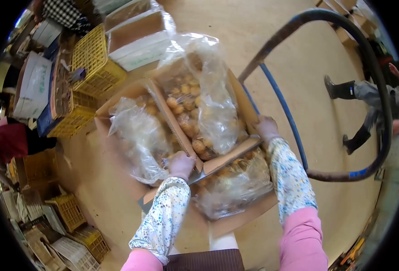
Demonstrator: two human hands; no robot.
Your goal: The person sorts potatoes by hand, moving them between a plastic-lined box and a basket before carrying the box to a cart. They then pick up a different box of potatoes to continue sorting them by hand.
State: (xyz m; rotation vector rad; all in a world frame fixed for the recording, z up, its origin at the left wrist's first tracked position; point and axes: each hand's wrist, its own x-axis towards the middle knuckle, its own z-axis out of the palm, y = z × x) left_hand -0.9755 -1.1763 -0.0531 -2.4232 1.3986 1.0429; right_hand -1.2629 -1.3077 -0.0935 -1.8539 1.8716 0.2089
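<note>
Three open cardboard boxes stand close together, each lined with clear plastic and holding round yellow-brown produce. My left hand (181, 165), gloved, is closed on the cardboard edge where the left box (113, 144) meets the far box (173, 124). At the far box's right corner, my right hand (267, 127), also gloved, is closed round the cardboard edge. The near box (242, 218) lies between my forearms, with crumpled plastic (235, 194) over its contents. Another loose plastic sheet (217, 108) covers part of the far box.
A curved metal cart handle (382, 90) with a blue bar rises at the right. Yellow crates (93, 58) and white boxes (136, 40) stand at the upper left. More crates (68, 212) sit lower left. A person in black boots (344, 89) is at the right; others are at the left.
</note>
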